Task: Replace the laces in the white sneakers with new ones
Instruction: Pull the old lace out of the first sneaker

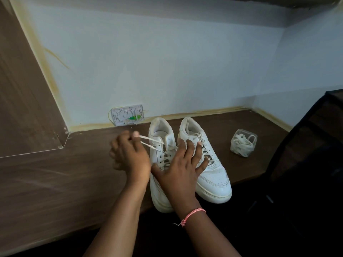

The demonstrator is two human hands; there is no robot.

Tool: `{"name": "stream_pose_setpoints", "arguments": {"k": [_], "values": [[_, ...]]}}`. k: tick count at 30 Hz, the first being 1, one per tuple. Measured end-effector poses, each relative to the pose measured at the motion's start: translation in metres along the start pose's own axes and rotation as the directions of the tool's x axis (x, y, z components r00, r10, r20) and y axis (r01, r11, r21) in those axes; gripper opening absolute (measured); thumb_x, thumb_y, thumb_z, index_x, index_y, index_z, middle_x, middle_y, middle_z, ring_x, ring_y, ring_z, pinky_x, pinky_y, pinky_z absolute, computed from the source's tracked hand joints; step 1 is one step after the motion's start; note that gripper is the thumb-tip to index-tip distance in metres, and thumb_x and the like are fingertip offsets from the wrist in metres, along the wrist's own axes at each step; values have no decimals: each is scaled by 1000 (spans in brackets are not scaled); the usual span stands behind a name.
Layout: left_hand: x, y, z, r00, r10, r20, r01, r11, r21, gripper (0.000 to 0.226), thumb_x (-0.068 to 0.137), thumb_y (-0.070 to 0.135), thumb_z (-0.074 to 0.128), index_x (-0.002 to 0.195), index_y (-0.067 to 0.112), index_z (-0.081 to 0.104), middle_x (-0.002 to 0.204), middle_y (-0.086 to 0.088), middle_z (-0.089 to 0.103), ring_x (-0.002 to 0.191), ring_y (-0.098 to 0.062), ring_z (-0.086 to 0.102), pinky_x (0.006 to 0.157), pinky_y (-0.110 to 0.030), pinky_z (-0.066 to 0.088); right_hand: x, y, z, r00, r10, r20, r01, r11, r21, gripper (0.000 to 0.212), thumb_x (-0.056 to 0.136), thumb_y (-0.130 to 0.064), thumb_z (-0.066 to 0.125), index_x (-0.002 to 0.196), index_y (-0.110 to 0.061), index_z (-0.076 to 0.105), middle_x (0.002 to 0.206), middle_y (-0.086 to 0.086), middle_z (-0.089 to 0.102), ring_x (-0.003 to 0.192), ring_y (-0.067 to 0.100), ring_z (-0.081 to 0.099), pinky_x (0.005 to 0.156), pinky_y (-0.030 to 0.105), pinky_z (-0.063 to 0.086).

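Old off-white laces run from your left hand, which pinches their ends, to the left white leather sneaker; your right hand lies flat, fingers spread, across both. Right sneaker remains laced, new laces wait in the clear plastic tub.

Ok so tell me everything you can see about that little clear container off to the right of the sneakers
The clear container looks like a small, squarish transparent plastic tub with rounded corners. It stands upright on the brown wooden desk, to the right of the right sneaker and apart from it. No lid is visible. It is stuffed with coiled off-white flat laces, which show through its walls. Neither hand touches it.
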State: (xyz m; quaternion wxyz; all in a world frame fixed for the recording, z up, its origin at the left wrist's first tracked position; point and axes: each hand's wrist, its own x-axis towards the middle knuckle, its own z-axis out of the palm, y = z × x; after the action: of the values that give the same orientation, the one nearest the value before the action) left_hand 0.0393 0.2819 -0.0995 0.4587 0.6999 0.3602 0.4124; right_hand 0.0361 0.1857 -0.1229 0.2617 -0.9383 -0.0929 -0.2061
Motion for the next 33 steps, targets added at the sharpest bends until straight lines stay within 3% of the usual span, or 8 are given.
{"name": "stream_pose_setpoints", "arguments": {"k": [3, 6, 8, 12, 16, 19, 24, 33], "values": [[2, 9, -6, 963, -265, -58, 257, 959, -118, 39, 101, 43, 41, 116, 10, 55, 139, -9, 43, 130, -31, 35, 105, -51, 25, 2, 1, -3, 1000, -5, 22, 5, 1000, 11, 107, 69, -69, 59, 151, -18, 14, 159, 8, 10, 147, 29, -14, 114, 59, -9], [5, 2, -10, 992, 83, 95, -102, 970, 222, 34, 94, 54, 47, 108, 27, 61, 141, 0, 43, 131, -28, 34, 106, -50, 21, 1, 1, 0, 1000, -11, -19, 11, 1000, 8, 105, 69, -71, 58, 150, -17, 20, 158, 10, 16, 147, 31, -8, 114, 61, -4], [3, -4, -11, 924, 286, 253, -361, 871, 334, 25, 89, 59, 53, 98, 37, 61, 140, 6, 43, 130, -25, 36, 105, -50, 20, 1, 0, 1, 999, -14, -42, 14, 1000, 10, 102, 71, -74, 53, 149, -16, 21, 157, 10, 18, 147, 31, -6, 114, 60, -3], [0, -10, -1, 847, 381, 370, -500, 808, 313, 19, 94, 47, 51, 94, 31, 61, 133, 10, 50, 122, -23, 41, 100, -47, 24, 1, 1, 4, 1000, -16, -27, 16, 1000, 8, 97, 75, -72, 48, 149, -18, 15, 159, 9, 15, 148, 30, -10, 114, 59, -7], [1, 0, -2, 987, 157, -18, -157, 987, -30, 42, 88, 52, 35, 99, 20, 61, 132, -3, 49, 119, -30, 44, 97, -49, 31, 1, 1, 1, 1000, -10, -25, 10, 1000, 14, 102, 69, -70, 56, 149, -18, 20, 157, 9, 18, 148, 31, -5, 114, 61, -3], [11, 5, -10, 981, -147, -125, 126, 979, -158, 35, 94, 47, 48, 112, 17, 55, 137, -8, 42, 125, -33, 40, 100, -52, 29, 1, 1, -1, 1000, -10, 7, 10, 1000, 17, 103, 68, -67, 58, 150, -19, 17, 158, 8, 14, 147, 30, -10, 114, 60, -7], [10, -7, -13, 945, 259, 199, -315, 884, 346, 25, 86, 56, 59, 106, 40, 60, 142, 5, 41, 130, -28, 37, 104, -50, 23, 2, 2, 1, 1000, -17, -5, 18, 1000, 14, 104, 70, -72, 56, 150, -18, 18, 159, 9, 14, 147, 30, -9, 114, 60, -6], [4, -11, -1, 876, 352, 330, -453, 835, 311, 7, 93, 34, 57, 98, 30, 61, 134, 12, 49, 122, -21, 40, 98, -43, 23, 1, 1, 6, 997, -8, -74, 8, 1000, -8, 99, 71, -73, 57, 147, -16, 26, 155, 11, 26, 148, 32, 3, 115, 63, 4]]}}
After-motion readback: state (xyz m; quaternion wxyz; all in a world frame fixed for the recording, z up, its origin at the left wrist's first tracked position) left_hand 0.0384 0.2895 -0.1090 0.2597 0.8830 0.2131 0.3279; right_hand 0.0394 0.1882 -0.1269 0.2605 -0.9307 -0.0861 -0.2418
